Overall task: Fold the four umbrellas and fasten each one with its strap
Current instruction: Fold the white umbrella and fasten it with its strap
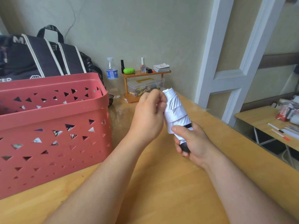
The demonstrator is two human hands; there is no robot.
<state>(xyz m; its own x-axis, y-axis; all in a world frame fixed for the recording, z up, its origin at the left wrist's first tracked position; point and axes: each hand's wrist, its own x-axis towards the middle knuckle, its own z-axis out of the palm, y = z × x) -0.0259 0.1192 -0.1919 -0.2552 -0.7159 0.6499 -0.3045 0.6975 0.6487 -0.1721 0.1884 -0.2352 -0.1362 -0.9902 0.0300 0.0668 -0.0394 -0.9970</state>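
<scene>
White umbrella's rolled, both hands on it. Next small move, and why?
Probably press the strap end down with the left hand to fasten it. The white umbrella is already rolled tight, the strap lies across it, and the right hand steadies the handle end.

Above the wooden tabletop (161,183), the right hand (192,143) grips the black handle end of a rolled white folding umbrella (175,110) — tilted, strap wrapped round it. The left hand (148,117) pinches its upper fabric, beside a red perforated plastic basket (53,126).
</scene>
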